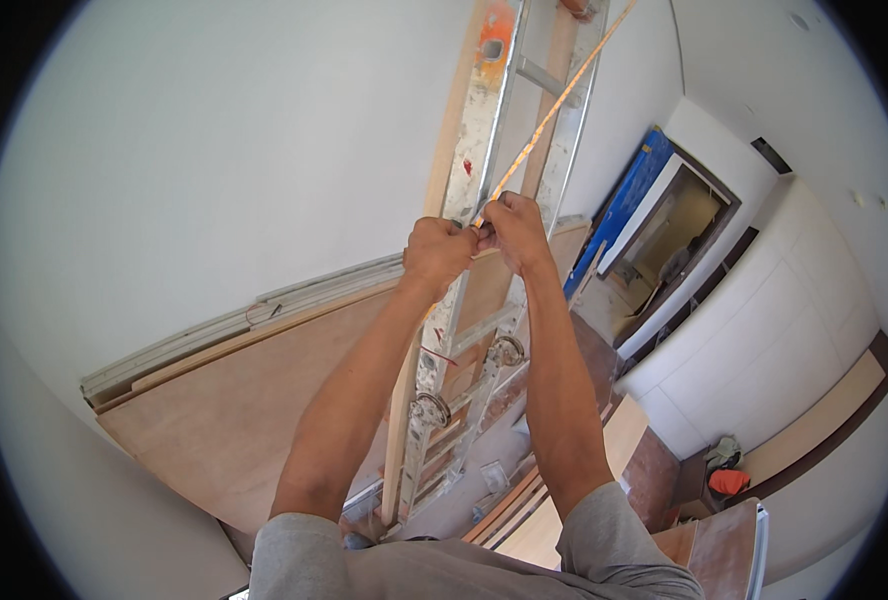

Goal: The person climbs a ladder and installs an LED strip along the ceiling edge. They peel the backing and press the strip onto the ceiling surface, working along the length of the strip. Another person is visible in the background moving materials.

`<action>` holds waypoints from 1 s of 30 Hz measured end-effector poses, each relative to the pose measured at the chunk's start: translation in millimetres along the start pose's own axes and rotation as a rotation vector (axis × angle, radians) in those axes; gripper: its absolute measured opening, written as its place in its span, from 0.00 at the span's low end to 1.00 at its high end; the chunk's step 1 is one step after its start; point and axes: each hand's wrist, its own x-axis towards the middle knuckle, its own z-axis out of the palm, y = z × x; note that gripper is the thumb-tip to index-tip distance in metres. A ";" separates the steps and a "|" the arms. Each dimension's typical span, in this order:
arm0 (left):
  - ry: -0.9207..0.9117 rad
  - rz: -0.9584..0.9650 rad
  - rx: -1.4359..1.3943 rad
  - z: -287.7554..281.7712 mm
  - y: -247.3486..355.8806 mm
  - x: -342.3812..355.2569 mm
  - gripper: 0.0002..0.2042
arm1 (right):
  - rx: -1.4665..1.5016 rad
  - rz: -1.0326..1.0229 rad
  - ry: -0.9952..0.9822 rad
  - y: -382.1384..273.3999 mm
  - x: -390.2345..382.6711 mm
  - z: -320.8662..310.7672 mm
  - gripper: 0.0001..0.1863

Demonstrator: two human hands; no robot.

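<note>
A long, thin yellow-orange strip (541, 128) runs from the top of the view down to my hands. My left hand (438, 253) and my right hand (514, 228) meet close together, fingers pinched on it. Just behind them stands a paint-spattered aluminium ladder (464, 150), with an orange smear near its top and wooden battens (447, 125) alongside. The exact part between my fingertips is partly hidden.
Large plywood sheets (234, 390) lean along the white wall (204, 150). Another person's hand (578, 8) appears at the top edge. On the right are a doorway (672, 250), a blue board (632, 185), a curved white panel (754, 330) and stacked boards (624, 430) low down.
</note>
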 end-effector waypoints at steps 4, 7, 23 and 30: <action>-0.006 0.048 -0.022 0.3 -6.0 -7.2 0.11 | 0.030 0.007 0.003 3.8 -3.1 -0.9 0.07; -0.001 0.066 0.020 -1.4 -7.5 -12.6 0.11 | 0.107 0.035 -0.041 4.0 -8.7 -8.9 0.07; 0.026 0.087 -0.004 6.3 -21.1 1.8 0.09 | 0.154 0.047 -0.148 12.3 -13.1 -18.3 0.06; 0.059 0.098 0.041 7.9 -17.7 -1.2 0.10 | 0.133 0.078 -0.091 5.7 -10.3 -11.2 0.05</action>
